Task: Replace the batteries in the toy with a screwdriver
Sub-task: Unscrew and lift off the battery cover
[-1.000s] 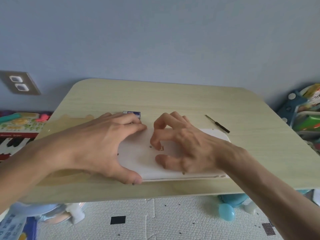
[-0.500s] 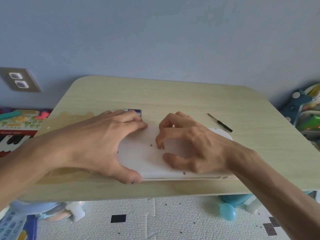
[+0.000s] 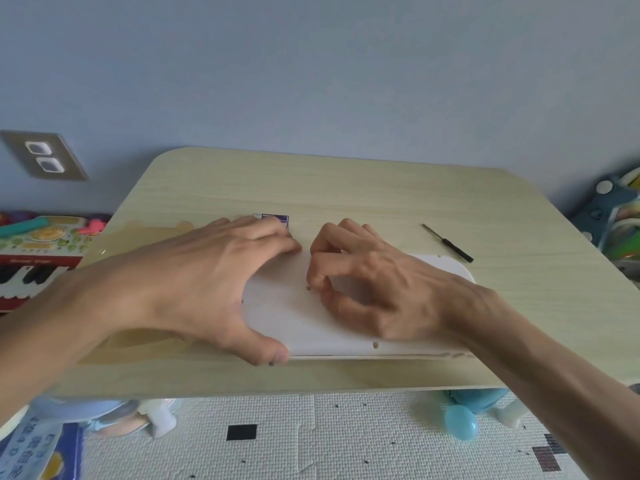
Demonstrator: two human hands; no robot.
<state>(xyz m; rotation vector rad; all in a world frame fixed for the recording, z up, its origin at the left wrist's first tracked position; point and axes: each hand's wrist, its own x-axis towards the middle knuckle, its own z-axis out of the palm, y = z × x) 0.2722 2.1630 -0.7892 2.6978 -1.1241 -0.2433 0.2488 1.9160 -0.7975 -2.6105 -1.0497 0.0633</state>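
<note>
The white flat toy (image 3: 294,323) lies face down near the front edge of the pale wooden table (image 3: 346,188). My left hand (image 3: 194,285) clamps the toy's left end, thumb on the front edge, fingers over the back edge. My right hand (image 3: 374,289) rests on the toy's middle, with thumb and forefinger pinched together at a small dark spot on its back; what they pinch is too small to tell. A small black screwdriver (image 3: 446,242) lies on the table behind the toy's right end. A purple battery pack (image 3: 273,218) peeks out behind my left fingers.
A wall socket (image 3: 43,155) is at the left. A toy piano box (image 3: 38,244) stands left of the table, coloured toys (image 3: 620,226) at the right. Blue toys (image 3: 460,420) lie on the white floor mat below the table.
My right hand's fingers have curled tighter, closing thumb and forefinger into a pinch on the toy's back. My left hand and the toy have stayed put.
</note>
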